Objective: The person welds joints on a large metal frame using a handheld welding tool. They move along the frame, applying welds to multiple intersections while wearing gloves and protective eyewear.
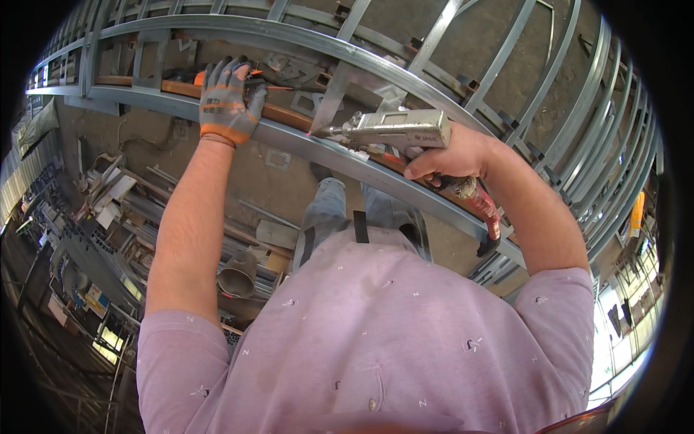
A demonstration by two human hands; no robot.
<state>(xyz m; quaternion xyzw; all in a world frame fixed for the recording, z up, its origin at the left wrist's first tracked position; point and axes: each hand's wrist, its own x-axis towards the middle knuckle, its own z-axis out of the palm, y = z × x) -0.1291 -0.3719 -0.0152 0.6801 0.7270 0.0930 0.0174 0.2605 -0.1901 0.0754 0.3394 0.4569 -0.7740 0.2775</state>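
Note:
My right hand (463, 153), bare, grips a silver welding gun (397, 127) with a narrow nozzle and a worn, red-wrapped cable running down from its handle. The nozzle points left, and its tip sits at the joint between a flat steel crosspiece (337, 92) and a long grey steel beam (405, 182). A small reddish spot shows at the tip. My left hand (225, 105) wears a grey and orange work glove. It lies over the same beam, left of the nozzle, with its fingers stretched out away from me.
Beyond the beam spreads a large frame of galvanised steel bars (434, 36). An orange-brown bar (289, 116) runs just behind the beam. Small cut plates (277, 158) lie on the floor. A round metal can (237, 275) and stacked scrap lie at lower left.

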